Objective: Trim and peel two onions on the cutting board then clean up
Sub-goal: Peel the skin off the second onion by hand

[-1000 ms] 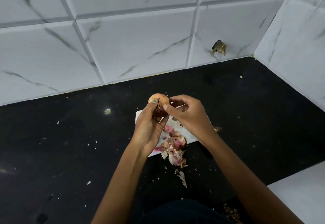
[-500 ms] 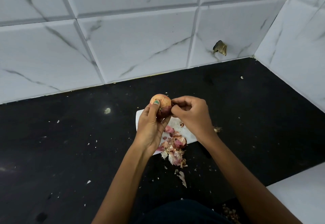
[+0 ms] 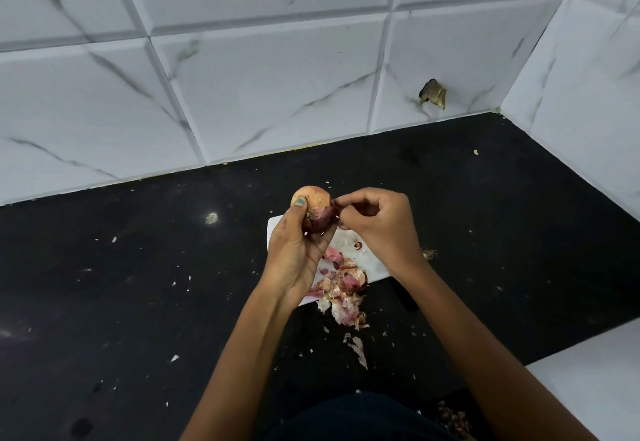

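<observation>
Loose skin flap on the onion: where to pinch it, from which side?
Pinch the purple flap at its free edge on the onion's right side, coming in from the right, as the right hand does. The left hand wraps the onion from the left and below, so only that side is exposed. Likely peel away from the left grip.

- Light even, fairly bright, soft; source not visible.
- White tile wall (image 3: 277, 87) looked cool, bluish; no hard glare.
- Black counter (image 3: 121, 285) gave faint dull reflections, one small bright spot left of centre.
- Shadows weak, diffuse under forearms.
- Wide-angle bend: tile joints curved twd edges.
- Hands slightly soft; overall sharpness moderate.
</observation>
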{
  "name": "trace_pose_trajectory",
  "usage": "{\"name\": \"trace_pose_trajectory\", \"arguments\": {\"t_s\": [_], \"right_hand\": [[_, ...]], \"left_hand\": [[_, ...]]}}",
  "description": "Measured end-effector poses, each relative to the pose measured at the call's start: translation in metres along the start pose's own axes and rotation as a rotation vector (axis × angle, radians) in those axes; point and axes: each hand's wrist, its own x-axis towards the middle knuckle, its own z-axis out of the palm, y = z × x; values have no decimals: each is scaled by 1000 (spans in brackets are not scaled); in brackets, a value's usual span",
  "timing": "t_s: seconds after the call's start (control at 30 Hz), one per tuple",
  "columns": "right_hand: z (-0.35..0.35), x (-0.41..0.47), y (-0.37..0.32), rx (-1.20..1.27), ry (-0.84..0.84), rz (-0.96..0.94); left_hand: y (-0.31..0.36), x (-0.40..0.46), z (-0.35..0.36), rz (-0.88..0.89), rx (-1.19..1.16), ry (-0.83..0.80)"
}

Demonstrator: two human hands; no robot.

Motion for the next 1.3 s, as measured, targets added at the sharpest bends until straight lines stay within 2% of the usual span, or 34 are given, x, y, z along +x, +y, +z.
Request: {"name": "trace_pose_trajectory", "arguments": {"t_s": [0.2,0.37,0.5,0.6,0.7,0.77,0.87,1.3], "right_hand": [[3,-3,-1,128,-10,65],[7,-5,-3,51,-10,75],[6,-4,-4,81,-55,128],[5,-2,-6,96,-16,130],[2,0,-8,179,22,148],[1,0,-9,223,-34,155],[3,-2,-9,130,-97,116],[10,-4,-6,-17,4,55]], "left_hand": [[0,2,1,17,-3,38],[-2,4,-1,64,14,57],[-2,4,-1,94,-1,42],[0,4,-3,75,-25,45],[0,4,-2,82,-27,51],[-1,4,-2,93,-17,42],[-1,4,-1,67,13,30],[-8,4,-4,23,73,42]]}}
